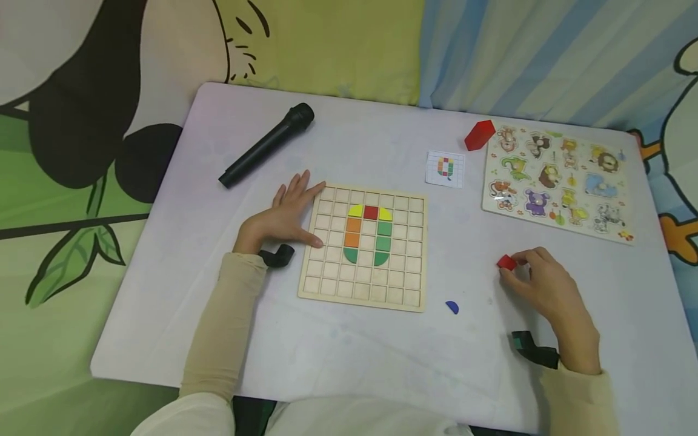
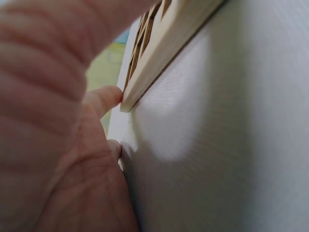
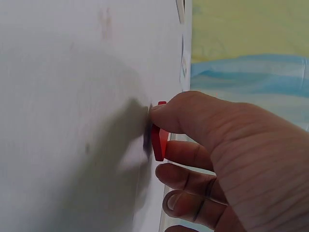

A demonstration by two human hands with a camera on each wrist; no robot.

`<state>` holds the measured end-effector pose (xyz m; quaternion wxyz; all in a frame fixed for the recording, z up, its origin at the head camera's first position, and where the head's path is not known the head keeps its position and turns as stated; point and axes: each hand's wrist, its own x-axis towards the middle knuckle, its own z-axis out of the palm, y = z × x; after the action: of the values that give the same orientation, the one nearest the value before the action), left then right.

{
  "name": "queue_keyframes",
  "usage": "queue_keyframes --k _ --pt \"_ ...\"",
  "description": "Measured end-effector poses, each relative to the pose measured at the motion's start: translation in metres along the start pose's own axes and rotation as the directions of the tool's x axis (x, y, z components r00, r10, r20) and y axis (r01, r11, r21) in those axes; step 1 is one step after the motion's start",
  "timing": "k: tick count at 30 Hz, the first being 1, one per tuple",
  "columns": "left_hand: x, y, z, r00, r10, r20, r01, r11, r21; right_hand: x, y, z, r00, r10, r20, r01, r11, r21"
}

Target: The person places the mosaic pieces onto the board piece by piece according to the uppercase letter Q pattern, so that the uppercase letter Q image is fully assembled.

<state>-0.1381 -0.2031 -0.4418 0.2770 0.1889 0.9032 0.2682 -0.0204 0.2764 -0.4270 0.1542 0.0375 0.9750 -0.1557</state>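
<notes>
A wooden grid board lies mid-table, with yellow, red, orange and green tiles set in a ring shape. My left hand rests at its left edge, fingers spread, thumb and index finger touching the frame. In the left wrist view the board's side runs along by the fingers. Over the table's right part, my right hand pinches a red square tile between thumb and fingers. The right wrist view shows this red tile close to the tabletop. A blue half-round tile lies right of the board.
A small pattern card lies beyond the board. At the back right are a red block and an animal puzzle board. A black microphone lies at the back left. Cartoon-print fabric hangs behind the table.
</notes>
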Motion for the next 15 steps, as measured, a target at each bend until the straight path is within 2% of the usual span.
queue_keyframes --k 7,15 --pt "0.0 -0.001 0.0 1.0 0.0 0.001 0.0 1.0 0.001 0.005 -0.025 0.003 0.994 -0.108 -0.016 0.109 0.994 0.01" --pt "0.002 -0.003 0.001 1.0 -0.003 0.0 0.003 1.0 -0.014 0.012 -0.055 0.007 0.987 -0.163 0.016 0.163 0.987 -0.004"
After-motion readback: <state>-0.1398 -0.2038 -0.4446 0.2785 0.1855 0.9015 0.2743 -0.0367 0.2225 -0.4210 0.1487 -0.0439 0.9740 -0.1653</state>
